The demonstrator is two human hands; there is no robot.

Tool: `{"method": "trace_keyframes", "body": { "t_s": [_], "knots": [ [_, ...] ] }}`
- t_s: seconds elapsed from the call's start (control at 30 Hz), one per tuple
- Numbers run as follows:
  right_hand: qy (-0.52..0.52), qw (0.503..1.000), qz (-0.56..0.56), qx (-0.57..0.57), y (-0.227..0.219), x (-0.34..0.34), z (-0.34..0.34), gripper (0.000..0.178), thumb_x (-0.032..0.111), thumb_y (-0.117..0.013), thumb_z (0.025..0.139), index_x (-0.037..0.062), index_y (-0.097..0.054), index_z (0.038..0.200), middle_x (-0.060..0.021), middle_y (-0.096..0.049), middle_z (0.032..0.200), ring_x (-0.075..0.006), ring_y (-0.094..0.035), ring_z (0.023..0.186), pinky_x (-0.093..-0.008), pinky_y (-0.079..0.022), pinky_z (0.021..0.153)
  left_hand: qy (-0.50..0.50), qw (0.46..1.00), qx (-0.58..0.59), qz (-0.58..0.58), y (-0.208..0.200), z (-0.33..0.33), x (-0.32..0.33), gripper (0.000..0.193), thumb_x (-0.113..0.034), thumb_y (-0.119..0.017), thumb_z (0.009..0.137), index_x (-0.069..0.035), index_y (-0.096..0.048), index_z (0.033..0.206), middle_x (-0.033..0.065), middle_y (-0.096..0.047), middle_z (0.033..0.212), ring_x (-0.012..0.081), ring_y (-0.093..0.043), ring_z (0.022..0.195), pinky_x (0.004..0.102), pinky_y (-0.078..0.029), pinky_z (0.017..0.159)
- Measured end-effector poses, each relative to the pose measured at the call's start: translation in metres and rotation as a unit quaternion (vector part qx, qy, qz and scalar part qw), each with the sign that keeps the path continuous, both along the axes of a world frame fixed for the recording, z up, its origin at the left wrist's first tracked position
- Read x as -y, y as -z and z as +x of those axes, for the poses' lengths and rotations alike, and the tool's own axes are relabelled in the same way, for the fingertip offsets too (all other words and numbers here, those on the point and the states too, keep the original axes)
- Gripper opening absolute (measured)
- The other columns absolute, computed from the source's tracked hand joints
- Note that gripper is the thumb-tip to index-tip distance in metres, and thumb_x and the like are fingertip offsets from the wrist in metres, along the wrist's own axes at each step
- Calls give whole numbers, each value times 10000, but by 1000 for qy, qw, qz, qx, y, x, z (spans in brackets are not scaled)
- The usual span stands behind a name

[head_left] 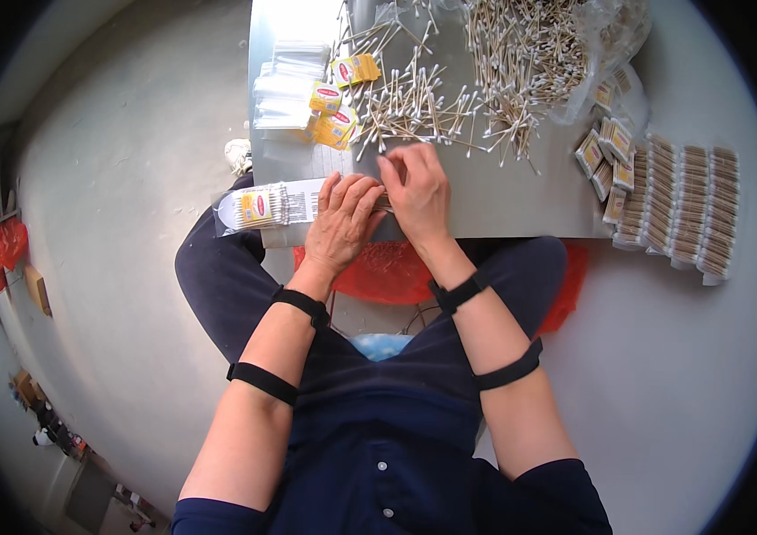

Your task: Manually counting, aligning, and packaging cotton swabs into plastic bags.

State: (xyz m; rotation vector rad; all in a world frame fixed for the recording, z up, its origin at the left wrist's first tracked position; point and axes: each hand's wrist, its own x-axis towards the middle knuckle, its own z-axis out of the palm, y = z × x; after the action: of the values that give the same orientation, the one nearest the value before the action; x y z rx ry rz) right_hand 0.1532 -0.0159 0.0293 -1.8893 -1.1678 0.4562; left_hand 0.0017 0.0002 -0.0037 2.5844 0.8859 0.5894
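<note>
L hand (340,218) lies palm-down across the R part of a long, clear plastic sleeve holding white-tipped cotton swabs and a yellow-and-white label (256,207); its fingers are bent and close together over the pkg, but can't tell if they grip or just press. R hand (419,196) is right beside it, fingers curled, thumb nr the index; can't tell if anything's pinched. Some brown wooden sticks (384,203) show between the hands, mostly hidden.

The sleeve is at the front L corner of the smooth grey table (521,201), its L end sticking out past the edge above the knee. Main risk, IMO: if L hand lifts or pushes L, the pkg could tip or slide off, b/c that end has no support. Pressing too hard might also bend sticks or crease the thin film.

Loose wooden-stick cotton swabs (414,107) lie just beyond the R fingers, pointing every which way; a sleeve brush could scatter them, poss. toward the red plastic bag (378,272) below the front edge. Stacked clear plastic sleeves (289,98) and small yellow-and-white cards (334,127) sit close together, so a knock could mix them. Far R, leaning small swab packs (606,160) prob. topple if bumped; they're well apart from both hands.
</note>
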Motion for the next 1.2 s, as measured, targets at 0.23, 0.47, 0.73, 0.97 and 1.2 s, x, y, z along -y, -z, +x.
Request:
{"method": "trace_keyframes", "body": {
  "t_s": [0.23,0.47,0.73,0.97,1.2],
  "knots": [
    [-3,996,-41,81,12,-7,36,70,80,-660,843,60,-597,867,-116,-601,894,-352,-629,747,-449,-507,639,-3,1000,13,-12,-2,3,-1,478,-155,-725,828,-111,-529,1262,46,-529,1272,256,-481,1258,470,-317,1149],
    [-88,989,-89,80,-5,30,52,147,90,-718,825,57,-580,864,-86,-582,863,-311,-623,720,-428,-495,635,-5,1000,-1,-11,-7,2,-3,442,-148,-717,833,-113,-551,1241,45,-530,1261,245,-484,1254,457,-317,1151],
    [-37,992,-37,113,-6,18,34,164,130,-734,824,69,-588,869,-75,-567,893,-314,-611,766,-433,-500,671,-9,1000,-3,-4,-5,3,-2,435,-138,-716,829,-117,-554,1233,41,-529,1259,241,-485,1251,455,-320,1150],
    [51,988,-81,121,1,13,62,122,134,-686,874,71,-584,893,-102,-600,906,-345,-625,805,-447,-493,673,-8,1000,-16,1,-4,2,-2,409,-186,-696,856,-129,-559,1237,25,-524,1265,223,-469,1260,438,-302,1159],
    [-16,996,-70,48,-8,30,71,88,84,-706,855,39,-647,903,-101,-631,864,-285,-627,709,-381,-487,638,-9,1000,-15,6,-3,2,-2,410,-182,-699,852,-129,-559,1234,22,-524,1263,218,-470,1260,441,-306,1156]
  ]
}}
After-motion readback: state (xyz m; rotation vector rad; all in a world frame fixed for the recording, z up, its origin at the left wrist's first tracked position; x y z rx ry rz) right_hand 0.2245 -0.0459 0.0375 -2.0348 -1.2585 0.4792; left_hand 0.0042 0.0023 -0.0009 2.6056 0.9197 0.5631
